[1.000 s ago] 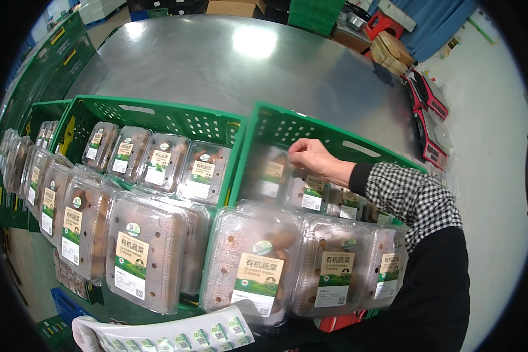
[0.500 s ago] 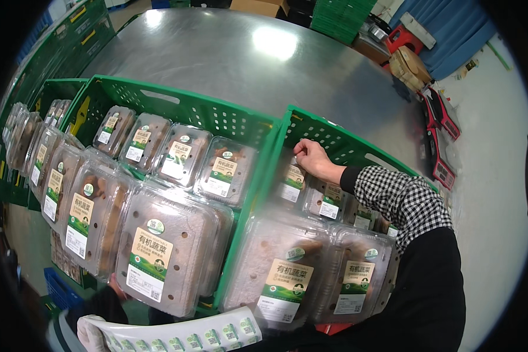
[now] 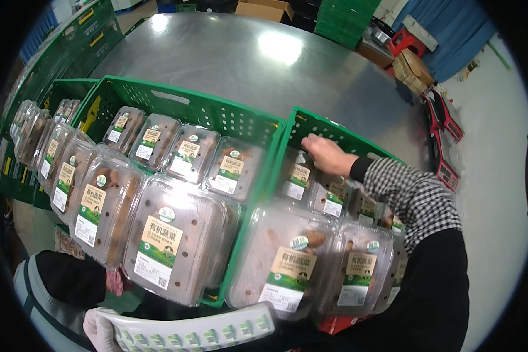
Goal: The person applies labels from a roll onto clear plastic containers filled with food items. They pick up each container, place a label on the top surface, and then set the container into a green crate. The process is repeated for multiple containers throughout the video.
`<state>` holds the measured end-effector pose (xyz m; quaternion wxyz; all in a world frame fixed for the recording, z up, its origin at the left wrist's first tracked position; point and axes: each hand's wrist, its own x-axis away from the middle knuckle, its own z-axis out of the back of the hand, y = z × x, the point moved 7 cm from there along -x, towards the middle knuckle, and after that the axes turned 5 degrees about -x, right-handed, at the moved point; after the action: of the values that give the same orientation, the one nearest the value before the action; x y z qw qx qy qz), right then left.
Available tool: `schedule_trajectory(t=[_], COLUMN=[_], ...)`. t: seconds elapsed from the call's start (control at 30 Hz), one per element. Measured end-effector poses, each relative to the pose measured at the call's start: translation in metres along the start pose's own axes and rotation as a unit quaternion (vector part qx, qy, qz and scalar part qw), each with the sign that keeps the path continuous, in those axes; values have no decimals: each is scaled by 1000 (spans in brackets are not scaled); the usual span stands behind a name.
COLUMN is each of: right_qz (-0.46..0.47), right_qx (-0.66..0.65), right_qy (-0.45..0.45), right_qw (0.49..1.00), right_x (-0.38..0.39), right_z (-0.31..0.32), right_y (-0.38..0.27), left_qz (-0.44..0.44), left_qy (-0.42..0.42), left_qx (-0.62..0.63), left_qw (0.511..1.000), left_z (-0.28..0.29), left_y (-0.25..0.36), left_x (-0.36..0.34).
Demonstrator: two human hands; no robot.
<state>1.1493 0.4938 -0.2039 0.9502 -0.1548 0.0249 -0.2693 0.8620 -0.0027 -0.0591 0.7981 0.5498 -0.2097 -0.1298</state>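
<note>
Tabletop (image 3: pixel 217 64) glare, bent edges, dark rim

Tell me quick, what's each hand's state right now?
Left hand: gloved, closed on the sticker sheet.
Right hand: fingers curled closed by a clear container; whether anything is pinched in them can't be told.

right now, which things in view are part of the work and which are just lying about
In use:
clear plastic boxes of brown produce
perforated green plastic crates
long white sheet of green stickers, in the white-gloved left hand
bare right hand, at the boxes

Seemingly just lying about:
red stool
brown cardboard box near it
flat red-and-black devices by the wall
</note>
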Motion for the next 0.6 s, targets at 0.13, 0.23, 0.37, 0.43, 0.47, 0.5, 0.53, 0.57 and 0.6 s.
schedule_trajectory(t=[0.13, 0.23, 0.37, 0.43, 0.47, 0.5, 0.53, 0.57, 0.6], right_qz=[23, -84, -104, -176, -189, -162, -137, -103, -58], right_qx=[-150, -313, -334, -377, -382, -371, -360, -335, -324], right_qy=[33, 11, 74, 111, 132, 131, 128, 125, 150], right_qw=[988, 946, 934, 903, 895, 905, 914, 928, 932], right_x=[11, 61, 147, 185, 200, 210, 220, 227, 234], right_z=[99, 153, 169, 155, 150, 143, 136, 129, 123], right_y=[-84, -161, -243, -259, -269, -287, -304, -318, -331], left_qz=[-99, -108, -99, -98, -94, -136, -149, -153, -153], left_qy=[-105, -227, -367, -430, -453, -474, -507, -516, -527], left_qx=[70, 73, 102, 126, 119, 108, 84, 93, 97], left_qw=[987, 965, 919, 889, 878, 863, 845, 838, 831], left_z=[-30, -57, -99, -107, -108, -111, -114, -116, -120], left_y=[16, 35, 48, 56, 58, 58, 57, 58, 58], left_x=[-4, 2, 11, 22, 27, 29, 36, 41, 49])
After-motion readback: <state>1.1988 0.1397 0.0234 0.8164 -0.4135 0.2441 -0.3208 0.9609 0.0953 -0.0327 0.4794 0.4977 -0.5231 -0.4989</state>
